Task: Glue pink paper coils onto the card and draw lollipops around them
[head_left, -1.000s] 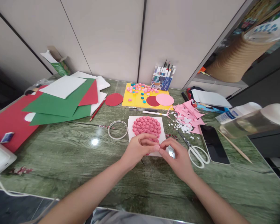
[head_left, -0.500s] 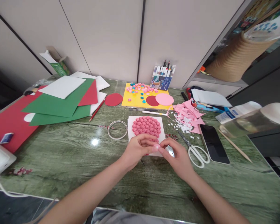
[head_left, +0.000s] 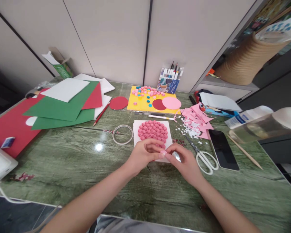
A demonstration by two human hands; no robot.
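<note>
Thumb and fingers of the left hand (head_left: 141,156) pinch a small pink piece (head_left: 163,152), and the right hand (head_left: 187,163) pinches the same piece from the other side. The fingertips meet over the near part of a white card (head_left: 169,134), which lies on the green worktop (head_left: 87,171). A rounded cluster of pink coils (head_left: 152,128) covers much of the card, partly hidden behind the left hand.

Just left of the card lies a tape ring (head_left: 122,143). To the right are white-handled scissors (head_left: 203,158), blades pointing away from the person, then a dark-screened phone (head_left: 222,149) and a pointed wooden stick (head_left: 246,152). Beyond the card, a white pen (head_left: 160,117) lies near a yellow sheet (head_left: 139,107) bearing small pink, blue and yellow pieces (head_left: 147,91) plus a dark red disc (head_left: 158,104) and a pink disc (head_left: 172,103). Pink paper scraps (head_left: 196,115) lie right of that sheet.
</note>
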